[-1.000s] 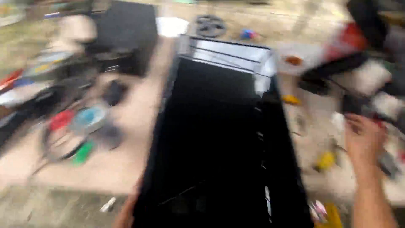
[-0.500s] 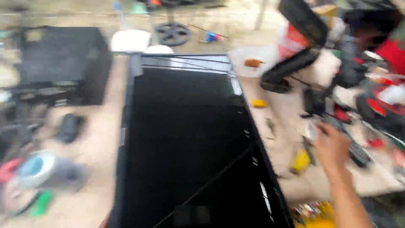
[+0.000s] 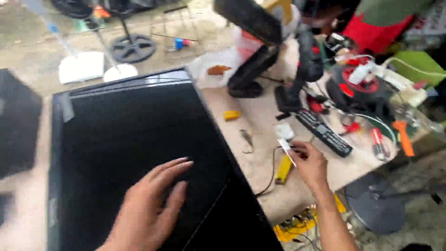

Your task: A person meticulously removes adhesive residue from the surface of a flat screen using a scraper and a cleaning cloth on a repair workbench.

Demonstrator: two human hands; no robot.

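A large black flat screen panel lies face up on the workbench and has a thin crack line near its lower right. My left hand rests flat on the screen with the fingers spread and holds nothing. To the right of the panel, my right hand pinches a small thin white piece between the fingertips. Beside that hand lie a yellow tool and a black remote control.
The bench's right side is crowded: a black stand, a red and black cable reel, an orange-handled tool, a red-handled tool, wires. A black box sits at left. White plates and a black wheel lie on the floor beyond.
The view has swung to the right. My left hand has come onto the screen. My right hand has moved from the clutter and now pinches the small white piece.
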